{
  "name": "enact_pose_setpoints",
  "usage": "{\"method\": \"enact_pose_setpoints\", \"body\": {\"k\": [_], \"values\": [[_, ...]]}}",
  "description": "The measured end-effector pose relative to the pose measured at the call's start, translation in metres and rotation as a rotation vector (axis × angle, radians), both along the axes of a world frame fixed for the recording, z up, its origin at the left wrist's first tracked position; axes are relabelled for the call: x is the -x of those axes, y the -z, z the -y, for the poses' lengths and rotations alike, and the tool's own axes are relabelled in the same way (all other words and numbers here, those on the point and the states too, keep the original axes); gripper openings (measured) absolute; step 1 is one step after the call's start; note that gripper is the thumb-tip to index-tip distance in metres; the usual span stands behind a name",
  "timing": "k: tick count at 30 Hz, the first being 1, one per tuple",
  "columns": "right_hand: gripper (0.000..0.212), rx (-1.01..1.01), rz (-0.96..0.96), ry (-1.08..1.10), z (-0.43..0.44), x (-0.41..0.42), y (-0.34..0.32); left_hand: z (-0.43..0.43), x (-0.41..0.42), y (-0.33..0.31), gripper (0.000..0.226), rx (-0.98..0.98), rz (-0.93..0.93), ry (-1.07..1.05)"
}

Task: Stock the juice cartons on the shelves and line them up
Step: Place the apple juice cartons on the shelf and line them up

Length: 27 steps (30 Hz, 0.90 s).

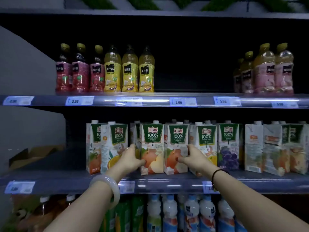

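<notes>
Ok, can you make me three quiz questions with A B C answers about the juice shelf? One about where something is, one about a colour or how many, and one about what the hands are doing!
1. Where are the yellow bottles?
A. On the shelf above the cartons
B. On the carton shelf
C. On the floor

2. How many yellow bottles stand in the front row?
A. One
B. Three
C. Six

3. What are the hands doing?
A. Hanging clear of the shelf
B. Holding a bottle
C. Touching the apple juice cartons

Answers:
1 A: they stand on the upper shelf, right of the red bottles.
2 B: three yellow ones stand side by side.
3 C: the left hand has its grip on the left apple juice carton, and the right hand is on the right apple juice carton.
</notes>
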State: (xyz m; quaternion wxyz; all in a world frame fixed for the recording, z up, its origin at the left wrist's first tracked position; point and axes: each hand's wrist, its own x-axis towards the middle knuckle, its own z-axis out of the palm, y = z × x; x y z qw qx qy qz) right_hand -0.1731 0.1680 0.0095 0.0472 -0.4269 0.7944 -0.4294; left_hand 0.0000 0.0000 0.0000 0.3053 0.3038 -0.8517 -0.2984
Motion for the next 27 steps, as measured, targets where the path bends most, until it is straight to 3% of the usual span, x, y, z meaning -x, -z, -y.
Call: {"method": "enact_pose_setpoints", "body": {"k": [6,10,17,23,27], "values": [[0.056,-0.059,0.093,0.03,0.02,0.012,0.009,0.019,0.015,0.003,0.081,-0.099,-0.027,0.024],[0.036,-0.034,0.17,0.032,0.027,0.013,0.007,0.024,0.022,0.005,0.085,-0.175,-0.057,0.056],[0.058,0.003,0.214,0.13,0.033,0.009,0.007,0.026,0.03,0.007,0.065,-0.293,-0.198,0.092],[0.045,0.013,0.099,0.118,0.025,0.015,0.006,0.036,0.037,0.007,0.04,-0.411,-0.259,0.104],[0.053,0.1,0.185,0.081,0.028,0.018,0.005,0.041,0.041,0.011,0.044,-0.455,-0.326,0.097]]}}
